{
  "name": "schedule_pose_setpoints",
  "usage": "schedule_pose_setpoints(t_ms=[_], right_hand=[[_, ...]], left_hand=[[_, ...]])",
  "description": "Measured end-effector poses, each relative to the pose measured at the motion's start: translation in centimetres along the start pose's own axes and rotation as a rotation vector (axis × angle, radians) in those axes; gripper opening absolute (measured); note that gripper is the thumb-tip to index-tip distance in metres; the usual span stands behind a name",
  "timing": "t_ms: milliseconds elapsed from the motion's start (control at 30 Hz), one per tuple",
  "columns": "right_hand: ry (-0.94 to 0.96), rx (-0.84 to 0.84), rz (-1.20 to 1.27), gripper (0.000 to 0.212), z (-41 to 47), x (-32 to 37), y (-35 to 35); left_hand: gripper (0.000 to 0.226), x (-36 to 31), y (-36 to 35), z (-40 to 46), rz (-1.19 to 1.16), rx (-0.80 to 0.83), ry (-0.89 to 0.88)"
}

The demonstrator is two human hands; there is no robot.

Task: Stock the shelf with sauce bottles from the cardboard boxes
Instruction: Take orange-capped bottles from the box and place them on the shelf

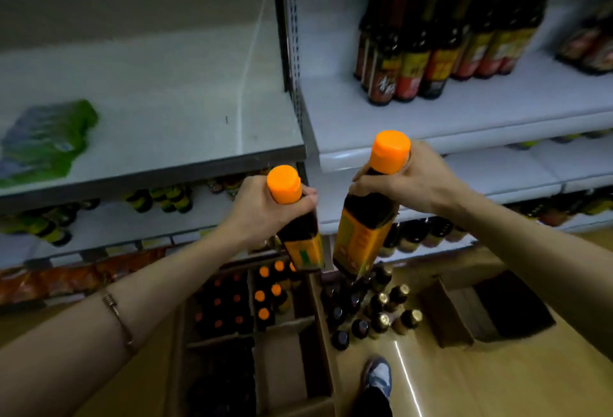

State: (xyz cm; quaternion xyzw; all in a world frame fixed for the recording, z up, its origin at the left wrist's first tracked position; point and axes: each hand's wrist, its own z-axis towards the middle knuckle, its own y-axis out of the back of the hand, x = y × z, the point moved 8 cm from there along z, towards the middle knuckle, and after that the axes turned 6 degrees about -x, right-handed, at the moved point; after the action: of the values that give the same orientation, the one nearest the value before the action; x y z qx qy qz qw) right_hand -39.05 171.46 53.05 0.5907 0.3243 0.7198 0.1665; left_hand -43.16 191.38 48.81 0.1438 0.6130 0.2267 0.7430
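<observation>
Head view shows the left hand (265, 207) wrapped round the neck of the left sauce bottle (295, 221) just under its orange cap, and the right hand (408, 178) wrapped the same way round the right sauce bottle (368, 217); each grip is closed on its own bottle, and both bottles hang in the air in front of the shelf edges, above the open cardboard box (258, 343) on the floor. The likely trouble is a slip; each bottle is held only high at the neck, so its weight swings below the fingers, and a loose hold would drop it onto the capped bottles in the box or the cluster standing on the floor (374, 314); the two bodies hang near each other low down and could knock together; a base could also catch the front lip of the grey shelf (172, 125) or the white shelf (431, 108) on the way in. Both long axes run near upright, caps towards the camera, bases to the floor; the left bottle's base leans right, the right one's leans left.
</observation>
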Motion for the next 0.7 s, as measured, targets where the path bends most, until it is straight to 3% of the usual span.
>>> schedule_pose_setpoints(t_ms=[33, 133, 267, 333, 400, 533, 633, 700], right_hand=[[0.005, -0.034, 0.007, 0.045, -0.5, 1.4, 1.9], [0.030, -0.154, -0.001, 0.049, -2.3, 5.2, 7.6], [0.063, -0.318, -0.001, 0.039, -4.4, 8.5, 15.4], [0.051, -0.383, -0.015, 0.036, -5.6, 9.4, 19.2], [0.034, -0.419, 0.006, 0.032, -7.0, 9.7, 22.5], [-0.001, -0.464, 0.011, 0.029, -9.9, 9.2, 28.6], [-0.031, -0.534, -0.022, 0.042, -12.0, 7.7, 33.4], [-0.055, -0.586, -0.028, 0.040, -13.7, 6.3, 36.7]], left_hand=[[0.010, -2.0, 0.5, 0.6, 0.003, -0.018, -0.043], [0.061, -8.6, 1.2, 1.9, 0.025, -0.023, -0.191], [0.076, -17.7, 0.5, 2.3, -0.001, 0.025, -0.354], [0.059, -21.5, -0.1, 2.6, -0.044, 0.043, -0.400], [0.026, -24.9, -0.8, 3.1, -0.116, 0.044, -0.443], [0.019, -32.0, -4.1, 3.3, -0.171, 0.103, -0.557], [0.019, -37.0, -7.8, 3.2, -0.191, 0.166, -0.631], [0.026, -39.9, -10.8, 3.2, -0.218, 0.202, -0.666]])
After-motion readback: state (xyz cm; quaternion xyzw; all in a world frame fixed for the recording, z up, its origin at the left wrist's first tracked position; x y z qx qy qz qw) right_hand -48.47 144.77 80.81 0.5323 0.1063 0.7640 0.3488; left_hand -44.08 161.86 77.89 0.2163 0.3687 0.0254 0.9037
